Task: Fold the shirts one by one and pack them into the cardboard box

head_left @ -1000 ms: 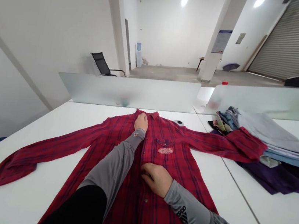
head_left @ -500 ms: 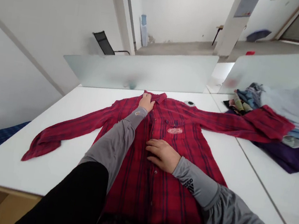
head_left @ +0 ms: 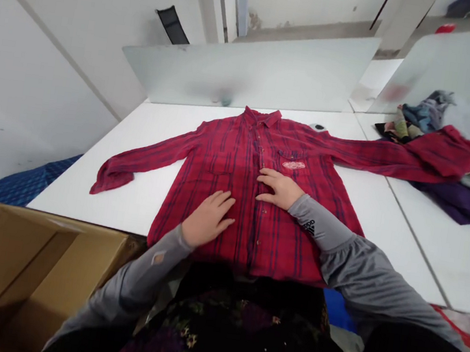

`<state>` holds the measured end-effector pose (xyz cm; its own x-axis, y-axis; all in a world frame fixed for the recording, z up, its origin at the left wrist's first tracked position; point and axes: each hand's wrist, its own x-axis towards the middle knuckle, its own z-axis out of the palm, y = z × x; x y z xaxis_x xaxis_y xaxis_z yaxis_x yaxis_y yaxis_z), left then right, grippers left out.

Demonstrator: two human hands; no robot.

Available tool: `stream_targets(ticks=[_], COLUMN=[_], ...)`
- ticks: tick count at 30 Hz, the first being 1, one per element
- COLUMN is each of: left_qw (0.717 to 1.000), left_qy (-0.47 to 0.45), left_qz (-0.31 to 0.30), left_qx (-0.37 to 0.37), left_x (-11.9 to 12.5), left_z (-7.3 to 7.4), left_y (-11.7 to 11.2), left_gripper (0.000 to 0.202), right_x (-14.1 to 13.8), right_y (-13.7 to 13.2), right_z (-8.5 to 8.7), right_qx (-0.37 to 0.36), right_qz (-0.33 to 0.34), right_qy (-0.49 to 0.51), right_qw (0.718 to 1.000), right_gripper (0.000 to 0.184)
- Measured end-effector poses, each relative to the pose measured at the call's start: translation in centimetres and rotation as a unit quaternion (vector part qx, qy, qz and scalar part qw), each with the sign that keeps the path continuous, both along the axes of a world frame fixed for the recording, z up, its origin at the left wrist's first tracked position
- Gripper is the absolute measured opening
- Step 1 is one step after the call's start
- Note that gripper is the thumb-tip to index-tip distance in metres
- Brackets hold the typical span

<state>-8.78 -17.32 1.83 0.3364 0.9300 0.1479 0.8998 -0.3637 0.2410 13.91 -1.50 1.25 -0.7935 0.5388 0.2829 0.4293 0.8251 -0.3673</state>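
Note:
A red and navy plaid shirt (head_left: 240,168) lies front side up on the white table, collar away from me and both sleeves stretched out sideways. Over its lower left front is my left hand (head_left: 208,218), fingers spread and palm down. My right hand (head_left: 281,189) rests by the button placket, just below the chest pocket with a pale oval patch (head_left: 293,165). Its fingers are loosely apart and hold nothing. The shirt's right-hand sleeve (head_left: 448,150) reaches onto a heap of clothes.
Folded and loose clothes (head_left: 468,197) are piled at the right of the white table (head_left: 165,114). An open cardboard box (head_left: 87,260) stands at the near left. A frosted glass divider (head_left: 250,70) runs along the far edge. A small round white object (head_left: 318,127) sits behind the shirt.
My left hand has come back from the collar to the lower left front of the shirt. My right hand stays near the placket. The camera view has tilted down, showing more of the box.

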Motion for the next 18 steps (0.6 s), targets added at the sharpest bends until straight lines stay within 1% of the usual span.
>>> stream_targets(ticks=[2,4,6,8,10,11,13,14,16,18], left_qw=[1.000,0.998,0.994,0.991,0.992,0.992,0.989,0.988,0.988,0.988], left_qy=[-0.018,-0.060,-0.104,-0.113,-0.089,-0.079,-0.077,-0.080,-0.078,-0.062], left_qz=[-0.013,-0.019,-0.004,0.005,-0.023,-0.042,-0.060,-0.053,-0.020,0.015], left_qx=[0.002,0.017,0.044,0.074,0.089,0.094,0.109,0.117,0.133,0.138], left_x=[-0.1,-0.3,-0.6,-0.5,0.0,0.3,0.7,0.8,0.5,-0.1], left_z=[-0.8,-1.5,-2.2,-2.6,-2.8,-2.8,-2.7,-2.7,-2.7,-2.8], left_y=[-4.3,-7.9,-10.4,-11.8,-12.4,-12.5,-12.2,-11.9,-11.4,-11.0], left_gripper=[0.041,0.036,0.033,0.032,0.031,0.031,0.032,0.033,0.036,0.038], right_x=[1.8,3.9,5.5,6.2,6.2,6.2,6.8,7.4,9.4,11.7], right_y=[-1.8,-4.8,-8.7,-12.6,-15.6,-16.6,-17.5,-17.5,-16.9,-16.2], right_z=[1.5,2.7,3.1,2.5,1.5,1.0,0.3,0.2,0.2,0.1], right_qx=[0.012,0.010,0.001,0.004,0.017,0.021,0.029,0.038,0.072,0.102], right_qz=[-0.035,-0.070,-0.090,-0.080,-0.058,-0.049,-0.060,-0.081,-0.160,-0.231], right_qy=[0.001,0.018,0.032,0.017,-0.012,-0.017,0.012,0.034,0.056,0.032], right_qw=[0.999,0.997,0.995,0.997,0.998,0.998,0.998,0.995,0.983,0.967], right_gripper=[0.045,0.037,0.032,0.030,0.029,0.029,0.030,0.030,0.031,0.031])
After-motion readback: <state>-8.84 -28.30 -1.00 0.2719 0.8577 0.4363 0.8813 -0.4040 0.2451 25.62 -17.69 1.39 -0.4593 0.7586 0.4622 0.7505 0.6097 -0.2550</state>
